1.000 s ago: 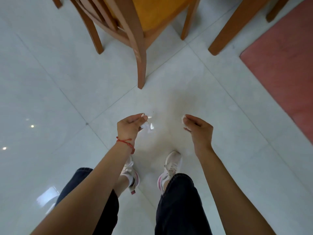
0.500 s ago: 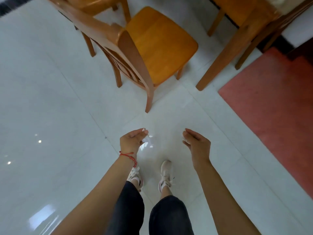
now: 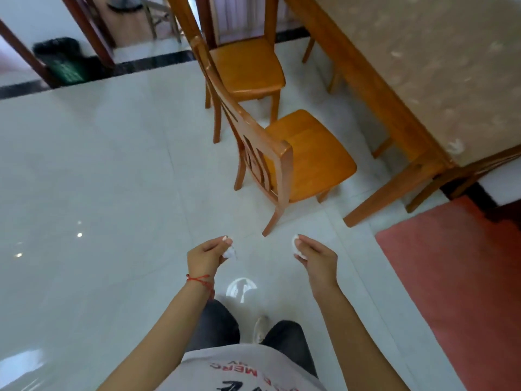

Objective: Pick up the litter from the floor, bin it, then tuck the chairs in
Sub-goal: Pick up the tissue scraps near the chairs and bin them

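My left hand (image 3: 207,253) pinches a small crumpled white scrap of litter (image 3: 230,253) between thumb and fingers. My right hand (image 3: 317,256) grips another white wad of litter (image 3: 296,245). Both hands hang at waist height over the white tiled floor (image 3: 112,179). Just ahead stands a wooden chair (image 3: 284,165) pulled out from the table (image 3: 417,60), its back towards me. A second wooden chair (image 3: 245,69) stands farther along the same side, also out from the table. A dark bin with a black liner (image 3: 60,60) stands far off at the upper left, against a doorway.
A red mat (image 3: 465,272) covers the floor at the right. A further chair (image 3: 473,173) is tucked at the table's near end. Dark door frames (image 3: 90,26) and a black floor border (image 3: 152,59) lie beyond the bin.
I have risen from a crouch: the view lifted from the floor to the table, both chairs and the bin. Both hands stayed closed on their scraps and came up with me.
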